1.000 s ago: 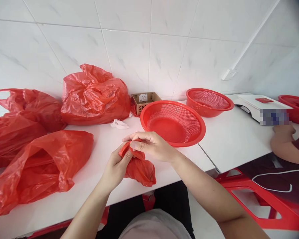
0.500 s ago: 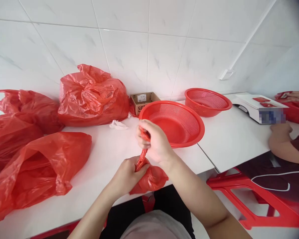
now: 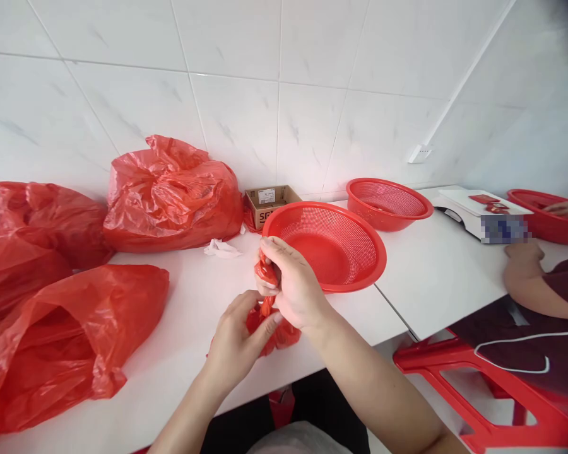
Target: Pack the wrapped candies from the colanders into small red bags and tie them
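Head view: twisted, crinkly red plastic bag [image 3: 279, 334]

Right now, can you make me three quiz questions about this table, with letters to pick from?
1. Where is the small cardboard box?
A. On the red stool
B. By the wall, behind the near basket
C. Inside a basket

2. How many round red baskets show?
A. Two
B. Four
C. Three

3. What is the right hand doing?
A. Closed on a twisted red bag
B. Lying flat on the table
C. Reaching into a basket

Answers:
1. B, because the box sits at the wall just past the near basket.
2. C, counting the near basket, the far basket and the right basket beside a co-worker's hand.
3. A, because it wraps around the bag's top.
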Available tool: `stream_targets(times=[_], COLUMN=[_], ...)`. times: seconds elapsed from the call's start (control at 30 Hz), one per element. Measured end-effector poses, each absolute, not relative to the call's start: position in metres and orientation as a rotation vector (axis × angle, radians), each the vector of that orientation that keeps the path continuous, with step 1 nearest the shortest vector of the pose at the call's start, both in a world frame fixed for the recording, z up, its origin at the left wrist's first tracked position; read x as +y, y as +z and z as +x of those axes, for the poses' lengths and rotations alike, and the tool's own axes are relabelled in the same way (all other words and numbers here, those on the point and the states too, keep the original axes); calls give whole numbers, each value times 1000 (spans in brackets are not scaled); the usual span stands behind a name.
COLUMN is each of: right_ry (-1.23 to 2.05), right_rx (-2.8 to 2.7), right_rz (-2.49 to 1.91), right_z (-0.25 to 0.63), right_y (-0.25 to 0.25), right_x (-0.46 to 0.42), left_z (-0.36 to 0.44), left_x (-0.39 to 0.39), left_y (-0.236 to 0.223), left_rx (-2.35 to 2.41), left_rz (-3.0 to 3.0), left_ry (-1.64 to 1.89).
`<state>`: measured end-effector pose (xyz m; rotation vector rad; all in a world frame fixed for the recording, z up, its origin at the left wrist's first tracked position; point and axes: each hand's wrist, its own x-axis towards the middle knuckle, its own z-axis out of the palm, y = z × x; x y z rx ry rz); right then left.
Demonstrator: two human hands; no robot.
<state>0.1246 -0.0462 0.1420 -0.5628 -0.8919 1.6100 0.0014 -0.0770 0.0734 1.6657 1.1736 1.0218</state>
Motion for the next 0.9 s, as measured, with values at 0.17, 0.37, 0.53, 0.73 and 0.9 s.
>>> stream_targets(times=[0.17,0.37,0.53,0.73,0.9], right_ry=[1543,1409,1300,1219,1189], right_rx=[-863,-830,-1162,-1209,-1319], right_rz=[-545,-591,-601,-642,-688], right_z=[130,140,137,141,135], right_y=[139,130,139,148,152], right_x=[-39,-28,-33,-29,-33], left_z=[-4,-13,-17,-32,-30], left_x=[-72,-63,-68,-66,-61], left_y=[61,59,80,101,107], left_rx=[1159,857,801,817,1003], left_rz=[1405,719,608,605,1138], left_ry=[1327,1412,1210,1339,1048])
